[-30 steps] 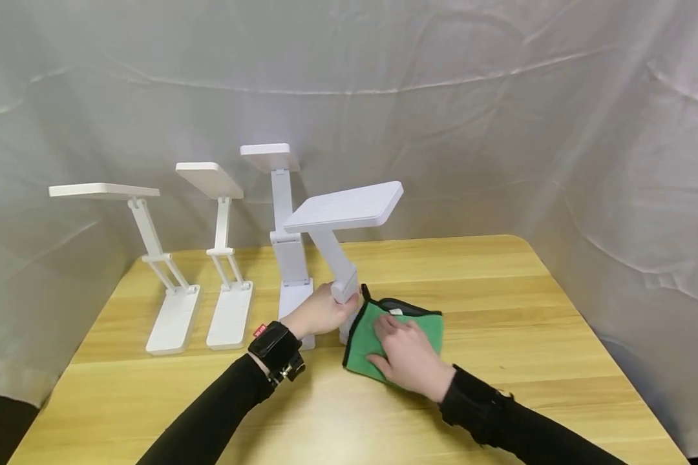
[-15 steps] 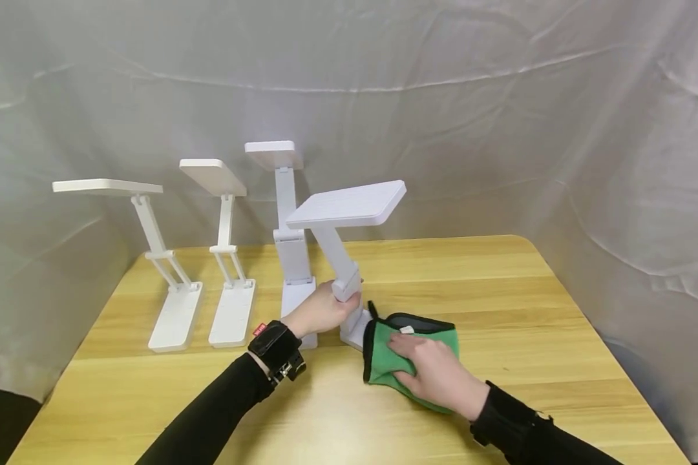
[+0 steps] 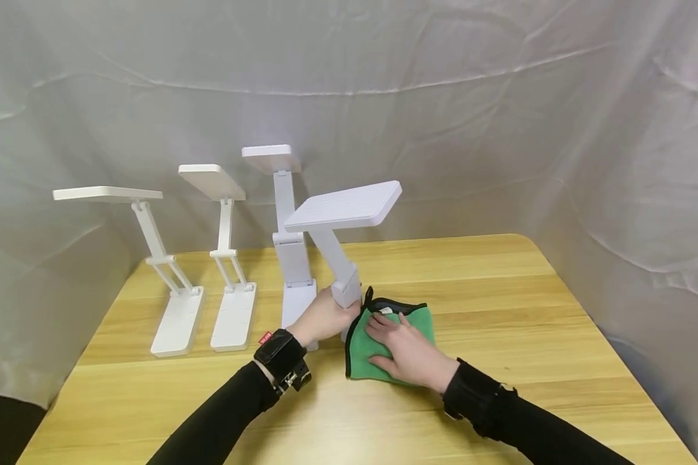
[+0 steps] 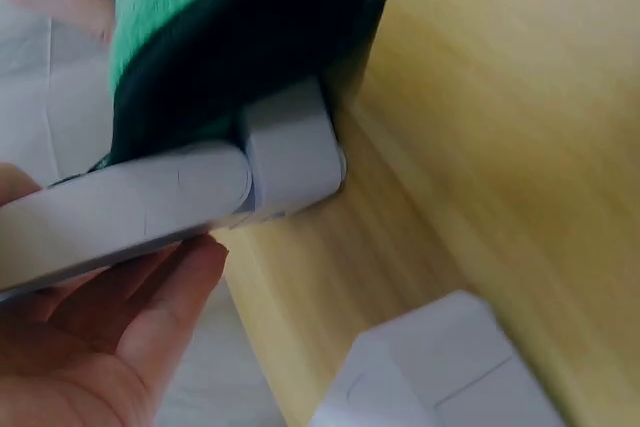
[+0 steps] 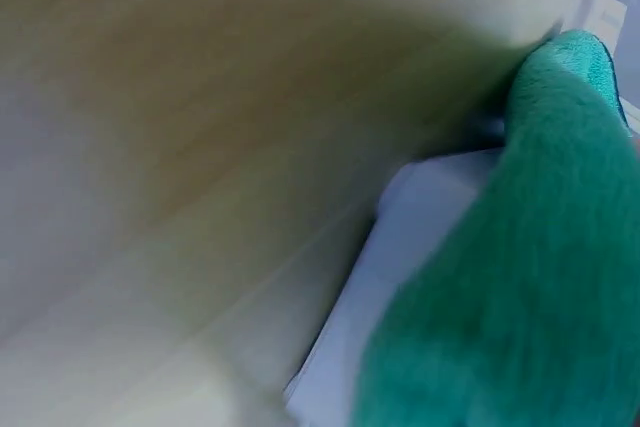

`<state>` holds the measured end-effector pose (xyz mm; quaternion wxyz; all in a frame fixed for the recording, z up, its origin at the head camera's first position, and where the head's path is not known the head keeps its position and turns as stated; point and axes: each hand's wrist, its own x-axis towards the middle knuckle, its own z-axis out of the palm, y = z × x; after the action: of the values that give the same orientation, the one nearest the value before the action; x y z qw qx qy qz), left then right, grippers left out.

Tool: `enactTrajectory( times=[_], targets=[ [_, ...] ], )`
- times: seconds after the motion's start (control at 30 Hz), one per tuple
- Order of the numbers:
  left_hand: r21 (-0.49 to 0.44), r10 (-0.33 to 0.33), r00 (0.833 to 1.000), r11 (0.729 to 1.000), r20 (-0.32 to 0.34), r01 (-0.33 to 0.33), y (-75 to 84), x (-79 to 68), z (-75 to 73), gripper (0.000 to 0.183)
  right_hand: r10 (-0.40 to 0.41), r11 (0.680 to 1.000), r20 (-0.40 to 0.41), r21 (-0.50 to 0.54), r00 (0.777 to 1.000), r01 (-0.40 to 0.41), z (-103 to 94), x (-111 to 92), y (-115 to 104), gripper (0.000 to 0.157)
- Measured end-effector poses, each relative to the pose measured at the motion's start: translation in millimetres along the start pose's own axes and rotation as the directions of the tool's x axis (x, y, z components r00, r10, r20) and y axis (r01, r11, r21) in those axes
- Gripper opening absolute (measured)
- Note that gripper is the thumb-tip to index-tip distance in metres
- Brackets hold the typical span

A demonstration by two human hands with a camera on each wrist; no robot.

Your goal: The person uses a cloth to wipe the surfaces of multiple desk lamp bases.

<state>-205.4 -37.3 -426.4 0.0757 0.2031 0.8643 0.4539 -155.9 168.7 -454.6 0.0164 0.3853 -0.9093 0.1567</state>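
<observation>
My left hand [image 3: 324,316] grips the lower arm of a white folding desk lamp [image 3: 349,206], the rightmost of the lamps. In the left wrist view, its fingers and thumb lie around the lamp arm [image 4: 140,207]. My right hand [image 3: 413,355] holds a green cloth [image 3: 360,352] with black edging over this lamp's base, fingers and thumb spread on top of it. The cloth hides most of the base. In the right wrist view, the green cloth [image 5: 520,297] lies across the white base [image 5: 420,217], one corner of which shows.
Left of the held lamp stand three more white folding lamps, a near one [image 3: 296,303], a middle one [image 3: 234,316] and a far-left one [image 3: 177,323]. All are on a wooden table [image 3: 500,310]. A grey curtain [image 3: 442,129] hangs behind and on both sides.
My right hand slid right with the cloth, uncovering part of the lamp base, then came back left over it. My left hand keeps its hold on the lamp.
</observation>
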Motion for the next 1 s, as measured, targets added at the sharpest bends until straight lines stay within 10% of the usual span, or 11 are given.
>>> enactTrajectory(
  times=[0.4,0.77,1.0],
  targets=[
    [0.033,0.025,0.999,0.999,0.031,-0.026,-3.9,2.5,-2.0,0.047,-0.034,0.999,-0.038,-0.014,0.999,0.033,-13.4,-49.2,6.9,0.044],
    [0.048,0.018,0.998,0.999,0.066,-0.021,-2.0,1.9,-3.1,0.044,-0.007,0.998,-0.064,-0.067,0.998,0.003,-3.5,-4.2,2.0,0.045],
    [0.062,0.048,0.992,0.997,0.113,-0.056,-5.3,4.9,-9.3,0.045,-0.112,0.993,-0.012,0.041,0.994,0.112,-9.7,-29.2,0.2,0.041]
  ],
)
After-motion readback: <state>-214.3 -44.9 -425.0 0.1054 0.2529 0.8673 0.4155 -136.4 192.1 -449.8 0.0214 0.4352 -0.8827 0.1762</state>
